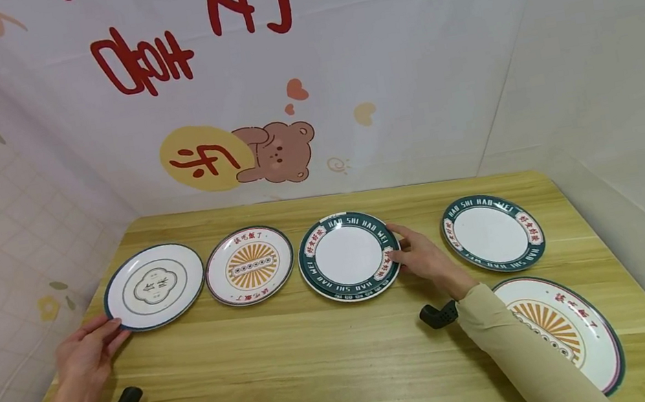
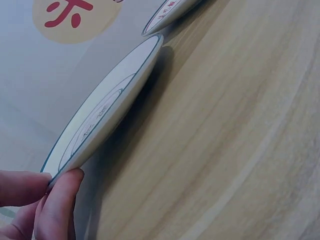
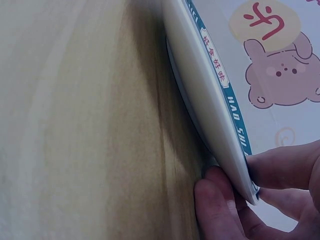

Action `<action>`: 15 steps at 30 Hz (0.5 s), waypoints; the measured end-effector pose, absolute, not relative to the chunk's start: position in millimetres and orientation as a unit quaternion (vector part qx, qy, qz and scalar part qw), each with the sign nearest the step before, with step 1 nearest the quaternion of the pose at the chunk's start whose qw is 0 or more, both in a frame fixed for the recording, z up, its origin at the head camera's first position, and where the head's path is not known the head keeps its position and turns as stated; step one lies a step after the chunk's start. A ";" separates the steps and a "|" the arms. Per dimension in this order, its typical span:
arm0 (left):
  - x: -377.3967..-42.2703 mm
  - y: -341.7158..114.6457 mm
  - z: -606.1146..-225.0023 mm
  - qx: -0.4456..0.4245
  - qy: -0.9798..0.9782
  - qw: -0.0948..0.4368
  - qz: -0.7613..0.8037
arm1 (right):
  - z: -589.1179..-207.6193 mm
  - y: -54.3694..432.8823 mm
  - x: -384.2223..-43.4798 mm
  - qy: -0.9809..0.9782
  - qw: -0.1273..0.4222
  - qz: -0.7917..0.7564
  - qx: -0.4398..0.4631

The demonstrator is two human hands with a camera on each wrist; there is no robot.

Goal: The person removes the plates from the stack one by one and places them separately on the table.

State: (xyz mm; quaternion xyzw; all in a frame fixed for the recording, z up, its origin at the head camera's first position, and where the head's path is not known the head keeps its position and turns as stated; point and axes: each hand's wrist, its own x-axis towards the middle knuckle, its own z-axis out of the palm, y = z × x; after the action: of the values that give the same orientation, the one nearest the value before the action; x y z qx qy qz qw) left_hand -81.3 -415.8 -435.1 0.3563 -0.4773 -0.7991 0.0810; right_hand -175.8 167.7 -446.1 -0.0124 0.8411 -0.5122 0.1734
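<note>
My left hand (image 1: 85, 361) pinches the near-left rim of a white plate (image 1: 130, 292) with a blue edge and a grey emblem, thumb above and fingers beneath. In the left wrist view this plate (image 2: 107, 105) is tilted, and a shadow lies under it. My right hand (image 1: 428, 258) pinches the right rim of a green-rimmed plate (image 1: 346, 256) lettered HAO SHI HAO WEI. Another plate's rim (image 1: 368, 294) peeks out below it, mostly hidden. Between the hands' plates lies a white plate (image 1: 251, 266) with an orange sunburst and red characters.
At the right of the wooden table (image 1: 300, 385) lies a second green-rimmed plate (image 1: 490, 235). Nearer, a larger sunburst plate (image 1: 596, 341) is partly covered by my right sleeve (image 1: 525, 344). A printed cloth wall (image 1: 388, 52) rises behind the table's back edge.
</note>
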 end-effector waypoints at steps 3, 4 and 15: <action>-82.4 -414.3 -435.1 0.360 -0.480 0.081 -0.796 | -446.0 168.3 -175.3 0.835 0.174 -0.521 -0.012; -82.7 -414.0 -434.9 0.361 -0.481 0.081 -0.795 | -445.8 168.4 -175.1 0.835 0.174 -0.522 -0.013; -81.4 -413.1 -437.0 0.353 -0.500 0.073 -0.787 | -445.9 168.6 -175.5 0.837 0.178 -0.517 -0.010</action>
State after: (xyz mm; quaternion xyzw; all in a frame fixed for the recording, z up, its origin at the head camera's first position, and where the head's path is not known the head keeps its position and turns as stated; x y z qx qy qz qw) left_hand -81.4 -413.1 -437.0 0.3531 -0.4999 -0.7874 0.0735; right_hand -175.5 168.6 -445.9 -0.0096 0.8373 -0.5167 0.1785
